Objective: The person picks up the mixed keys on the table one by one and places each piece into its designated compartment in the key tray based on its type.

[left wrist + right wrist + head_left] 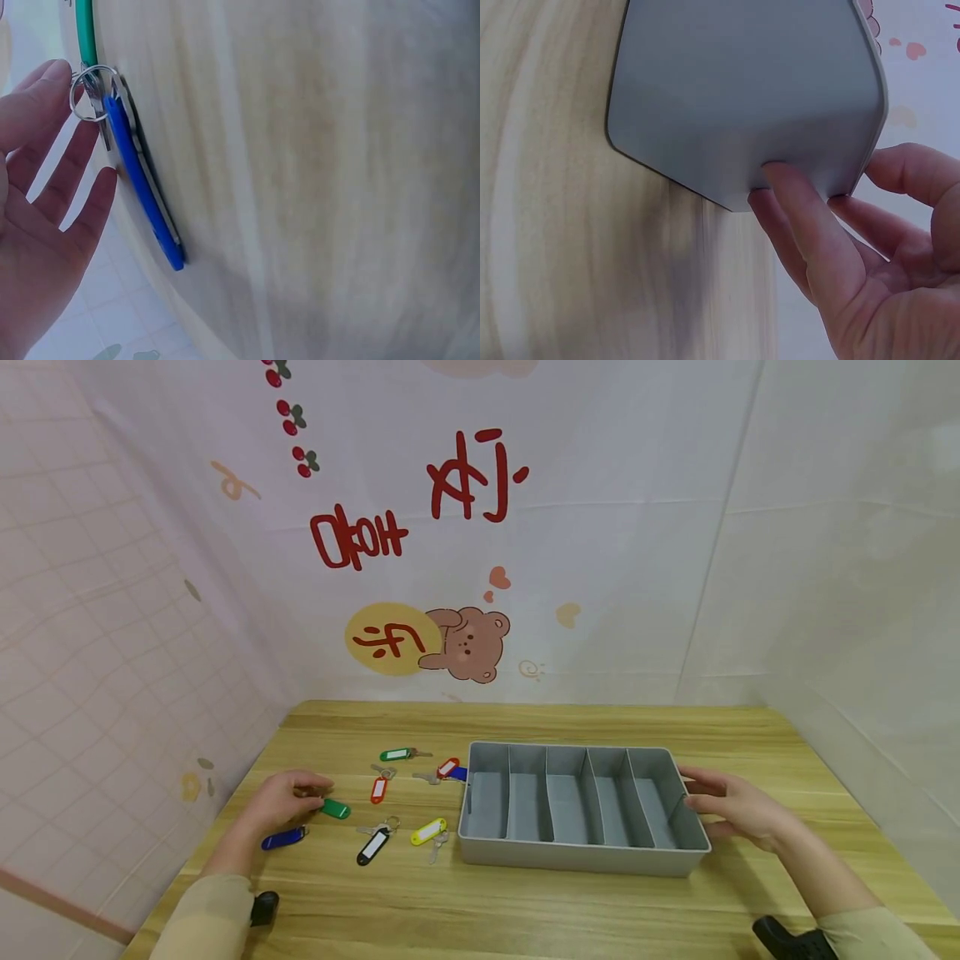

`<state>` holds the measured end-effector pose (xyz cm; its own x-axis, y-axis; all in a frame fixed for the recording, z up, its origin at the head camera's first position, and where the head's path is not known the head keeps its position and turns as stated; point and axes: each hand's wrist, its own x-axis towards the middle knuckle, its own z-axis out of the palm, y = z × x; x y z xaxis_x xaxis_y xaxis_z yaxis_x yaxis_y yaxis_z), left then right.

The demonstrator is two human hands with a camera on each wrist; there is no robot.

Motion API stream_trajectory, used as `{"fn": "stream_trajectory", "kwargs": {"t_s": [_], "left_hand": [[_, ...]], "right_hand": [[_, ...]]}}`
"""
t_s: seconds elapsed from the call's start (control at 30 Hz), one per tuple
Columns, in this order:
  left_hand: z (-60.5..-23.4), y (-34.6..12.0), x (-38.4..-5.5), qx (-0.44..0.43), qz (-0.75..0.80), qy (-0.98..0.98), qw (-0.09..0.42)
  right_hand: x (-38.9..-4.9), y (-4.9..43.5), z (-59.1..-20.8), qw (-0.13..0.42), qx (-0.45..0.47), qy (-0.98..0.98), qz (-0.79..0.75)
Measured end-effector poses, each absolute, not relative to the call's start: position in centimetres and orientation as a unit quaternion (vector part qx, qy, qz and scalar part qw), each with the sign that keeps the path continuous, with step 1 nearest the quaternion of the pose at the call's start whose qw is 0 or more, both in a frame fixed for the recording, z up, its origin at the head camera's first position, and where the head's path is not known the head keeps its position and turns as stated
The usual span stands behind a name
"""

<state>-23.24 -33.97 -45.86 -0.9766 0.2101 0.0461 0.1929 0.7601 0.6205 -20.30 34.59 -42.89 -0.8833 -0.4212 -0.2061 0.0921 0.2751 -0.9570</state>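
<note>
My left hand (285, 797) is at the end of a green key tag (335, 808) lying on the table. In the left wrist view its thumb and forefinger tips come together beside a metal ring; I cannot tell whether they pinch it. The other fingers are spread. Just below lies a blue key tag (146, 180). My right hand (731, 802) holds the right end of a grey divided box (577, 857), some fingertips against the outer wall and others over the rim. The box's compartments show nothing inside.
Between left hand and box lie key tags with keys: green (395, 754), red (378, 791), black (372, 847) and yellow (429, 832). Another red tag (448, 767) and a blue tag (457, 773) sit against the box's left side. Printed cloth (622, 568) hangs behind the wooden table (525, 906).
</note>
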Motion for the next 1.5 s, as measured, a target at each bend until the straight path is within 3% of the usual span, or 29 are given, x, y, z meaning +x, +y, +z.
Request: {"fn": "stream_trajectory", "kwargs": {"t_s": [0.57, 1.5], "left_hand": [[-45.8, -33.8, -23.3, 0.09, 0.327, 0.94, 0.03], [-45.5, -33.2, -23.4, 0.086, 0.29, 0.953, -0.019]], "right_hand": [[-20.6, 34.2, -42.7, 0.216, -0.106, 0.764, -0.599], [-20.3, 33.6, -42.8, 0.181, -0.083, 0.783, -0.589]]}}
